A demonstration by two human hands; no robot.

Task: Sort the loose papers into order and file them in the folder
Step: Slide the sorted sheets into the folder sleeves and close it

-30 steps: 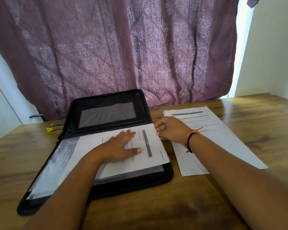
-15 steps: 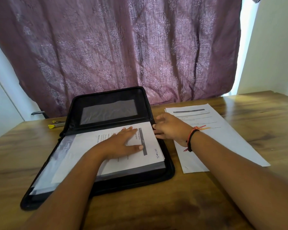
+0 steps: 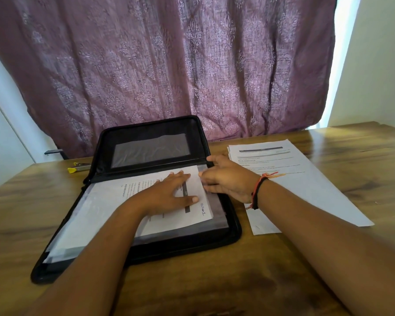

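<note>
Folder (image 3: 234, 233): open on bench (image 3: 214, 281), 11 o'clock of viewer; lid propped at 12 so pocket is reachable.
Sheet (image 3: 110, 208): marked "Section 1", lies in folder's lower half.
Stack (image 3: 306, 190): unfiled, 3 o'clock of folder, within reach.
Left hand (image 3: 169, 192): grip flat, fingers apart, presses sheet so it won't slide.
Right hand (image 3: 228, 181): grip apart, straight fingertips at sheet's 3 o'clock edge, likely squaring it.
</note>
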